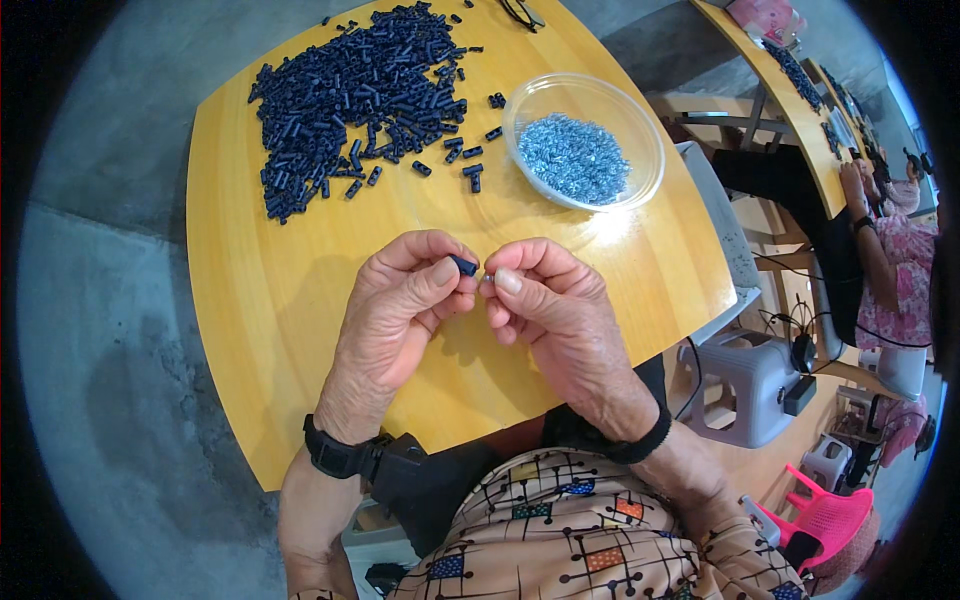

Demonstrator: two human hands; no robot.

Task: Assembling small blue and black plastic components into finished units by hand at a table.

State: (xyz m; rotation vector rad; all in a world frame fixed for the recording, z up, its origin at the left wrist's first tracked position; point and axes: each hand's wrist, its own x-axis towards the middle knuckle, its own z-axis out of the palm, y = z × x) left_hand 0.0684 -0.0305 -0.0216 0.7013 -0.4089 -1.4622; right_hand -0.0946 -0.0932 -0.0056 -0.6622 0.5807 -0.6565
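The left hand (408, 295) pinched a short dark blue tube (464, 265) between thumb and fingers, its near end tilted up toward the left and its other end facing right. Just beside that end, the right hand (548, 300) had its thumb and fingers closed on a small metal piece (489, 279), mostly hidden by the thumb; whether tube and metal met could not be told. Both hands were above the yellow worktop (265, 330). Beyond the left hand lay a spread heap of similar dark blue tubes (350, 100), with a few loose ones near a round clear plastic bowl (645, 120). Many small shiny parts (572, 158) covered the bowl's bottom. Eyeglasses (520, 13) lay at the far edge.
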